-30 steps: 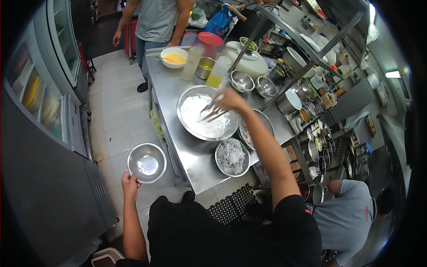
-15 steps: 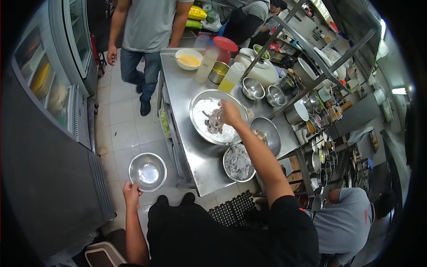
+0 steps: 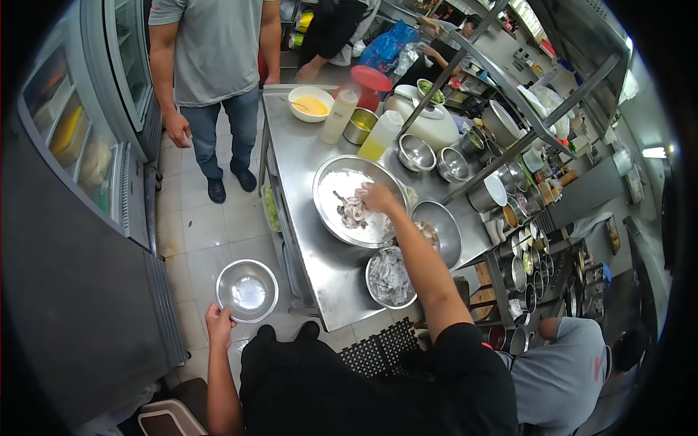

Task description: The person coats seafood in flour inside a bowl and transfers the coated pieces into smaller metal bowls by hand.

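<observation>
My left hand (image 3: pixel 219 324) grips the rim of a steel bowl (image 3: pixel 270 292), held out over the floor beside the table; only a bright reflection shows inside it. On the table stands a large steel bowl (image 3: pixel 325 211) with white flour (image 3: pixel 338 186) in it. Pale, slippery-looking strips (image 3: pixel 352 212), perhaps squid, lie in a loose heap on the flour. My right hand (image 3: pixel 381 198) is in this bowl, its fingers stretched out over the strips' right side. Close by are a bowl of greyish, flour-dusted pieces (image 3: pixel 391 276) and another steel bowl (image 3: pixel 447 227), partly behind my right forearm.
On the steel table (image 3: pixel 320 280) are a bowl of yellow liquid (image 3: pixel 309 103), squeeze bottles (image 3: pixel 382 135) and two small bowls (image 3: pixel 416 152). A person in grey (image 3: pixel 211 58) stands at its far left. Another person (image 3: pixel 560 370) bends at right. A fridge (image 3: pixel 80 138) stands left.
My right hand has gone lower and flatter in the flour bowl; the clumped strips are now more spread out. The person in grey has come nearer. My left hand still holds the steel bowl.
</observation>
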Available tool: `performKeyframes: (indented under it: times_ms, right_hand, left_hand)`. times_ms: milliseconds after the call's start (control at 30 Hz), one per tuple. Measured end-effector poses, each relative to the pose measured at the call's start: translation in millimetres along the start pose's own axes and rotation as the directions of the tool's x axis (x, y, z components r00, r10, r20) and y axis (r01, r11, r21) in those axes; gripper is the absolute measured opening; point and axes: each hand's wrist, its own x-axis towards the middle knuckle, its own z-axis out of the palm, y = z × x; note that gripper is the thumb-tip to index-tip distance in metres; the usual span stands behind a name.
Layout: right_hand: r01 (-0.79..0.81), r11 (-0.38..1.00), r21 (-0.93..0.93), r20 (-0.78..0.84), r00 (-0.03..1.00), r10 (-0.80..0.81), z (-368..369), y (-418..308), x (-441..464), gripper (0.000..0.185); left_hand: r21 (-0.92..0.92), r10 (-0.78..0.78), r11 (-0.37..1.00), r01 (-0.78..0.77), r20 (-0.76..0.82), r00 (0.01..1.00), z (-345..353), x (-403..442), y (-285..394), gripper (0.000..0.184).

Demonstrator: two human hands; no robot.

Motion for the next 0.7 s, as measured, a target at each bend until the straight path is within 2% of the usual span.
performKeyframes:
  times_ms: [33, 67, 100, 133, 167, 200, 233, 300, 333, 367, 400, 433, 467, 500, 533, 567, 633, 667, 700]
  right_hand:
    - [-0.036, 0.999, -0.014, -0.008, 0.999, 0.036, 10, -4, -2, 0.049]
    - [-0.003, 1.000, -0.009, -0.114, 0.993, 0.002, 19, -1, 1, 0.048]
    - [-0.006, 1.000, -0.006, -0.112, 0.994, 0.005, 21, 7, 4, 0.048]
    - [-0.022, 0.990, 0.136, -0.096, 0.995, 0.035, 12, 5, 0, 0.047]
    - [-0.040, 0.961, 0.274, -0.075, 0.995, 0.063, 1, 3, -3, 0.046]
    - [-0.190, 0.909, 0.371, 0.115, 0.981, 0.158, -14, -1, -3, 0.047]
    - [-0.190, 0.911, 0.367, 0.117, 0.981, 0.157, -25, -6, -10, 0.047]
    - [0.089, 0.889, 0.449, 0.121, 0.980, -0.159, -40, -14, -28, 0.048]
    - [0.305, 0.870, 0.387, 0.093, 0.926, -0.366, -43, -25, -38, 0.056]
    - [0.304, 0.872, 0.384, 0.094, 0.927, -0.364, -31, -29, -43, 0.056]
    - [0.503, 0.857, 0.111, 0.009, 0.862, -0.507, -15, -34, -48, 0.059]
    - [0.635, 0.751, -0.183, -0.028, 0.760, -0.650, -4, -38, -49, 0.062]
    - [0.633, 0.751, -0.187, -0.028, 0.761, -0.648, -5, -50, -52, 0.062]
    - [0.470, 0.840, -0.271, 0.073, 0.880, -0.469, -11, -67, -59, 0.064]
    - [0.297, 0.881, -0.368, 0.153, 0.954, -0.258, -14, -76, -64, 0.066]
    - [0.297, 0.881, -0.368, 0.153, 0.954, -0.258, -18, -74, -58, 0.066]
    - [0.171, 0.963, -0.207, 0.159, 0.977, -0.139, -30, -60, -39, 0.069]
    - [0.167, 0.965, -0.205, 0.161, 0.978, -0.135, -36, -50, -34, 0.069]
    - [0.270, 0.957, -0.106, 0.082, 0.961, -0.262, -44, -39, -32, 0.067]
  left_hand:
    - [0.013, -0.007, 1.000, 0.007, 0.011, 1.000, -1, 1, -2, 0.007]
    - [0.025, -0.014, 1.000, 0.014, 0.022, 1.000, 0, 1, -1, 0.007]
    - [0.029, -0.016, 0.999, 0.015, 0.021, 1.000, 0, 1, -1, 0.007]
    - [0.035, -0.006, 0.999, 0.005, 0.034, 0.999, 2, -1, 1, 0.007]
    - [0.038, 0.003, 0.999, -0.005, 0.046, 0.999, 2, -2, 2, 0.007]
    - [0.037, 0.002, 0.999, -0.004, 0.044, 0.999, 2, 0, 3, 0.007]
    - [0.032, 0.001, 0.999, -0.003, 0.035, 0.999, 2, 1, 2, 0.007]
    - [0.025, -0.005, 1.000, 0.004, 0.028, 1.000, 3, 2, 0, 0.006]
    - [0.036, -0.009, 0.999, 0.009, 0.015, 1.000, 5, 3, 1, 0.006]
    - [0.047, -0.013, 0.999, 0.013, 0.002, 1.000, 6, 3, 1, 0.006]
    - [0.043, -0.012, 0.999, 0.012, 0.005, 1.000, 6, 5, -2, 0.006]
    - [0.031, -0.011, 0.999, 0.011, 0.012, 1.000, 6, 7, -3, 0.006]
    - [0.022, -0.012, 1.000, 0.011, 0.020, 1.000, 7, 9, -6, 0.007]
    - [0.023, -0.011, 1.000, 0.011, 0.025, 1.000, 8, 10, -6, 0.007]
    - [0.033, -0.008, 0.999, 0.007, 0.033, 0.999, 8, 11, -6, 0.006]
    - [0.041, -0.004, 0.999, 0.002, 0.040, 0.999, 9, 12, -6, 0.006]
    - [0.031, -0.006, 1.000, 0.004, 0.042, 0.999, 8, 11, -5, 0.006]
    - [0.016, -0.005, 1.000, 0.004, 0.045, 0.999, 8, 10, -5, 0.006]
    - [0.019, -0.009, 1.000, 0.008, 0.047, 0.999, 7, 9, -5, 0.006]
